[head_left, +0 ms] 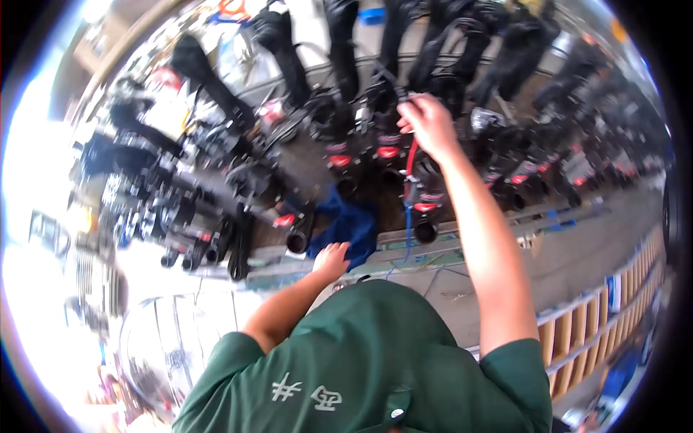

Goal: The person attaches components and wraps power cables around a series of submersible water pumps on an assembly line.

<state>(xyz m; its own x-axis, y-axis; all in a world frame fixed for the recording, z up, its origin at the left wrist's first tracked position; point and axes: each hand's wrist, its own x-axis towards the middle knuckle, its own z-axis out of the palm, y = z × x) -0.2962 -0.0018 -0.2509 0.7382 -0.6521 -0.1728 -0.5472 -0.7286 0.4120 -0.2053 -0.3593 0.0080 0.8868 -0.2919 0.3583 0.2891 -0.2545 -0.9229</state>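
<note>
My right hand [429,128] reaches forward over the bench among the black units, fingers closed around a slim dark tool [402,94], mostly hidden and blurred. Below that hand hangs a red hose [411,159], which meets a thin blue hose [408,231] running down past the near bench edge. My left hand [333,261] is low at this edge, its fingers curled against a blue cloth [354,227]. Just right of the cloth lies a black unit with a red label and a round open end [426,231]. Another such unit [297,237] lies to its left.
Several black units with padded, upright-looking parts [343,50] line the bench, with cables and clear plastic bags [487,119] among them. Divided cardboard bins [577,328] stand at the lower right. A round wire guard [173,332] is at the lower left.
</note>
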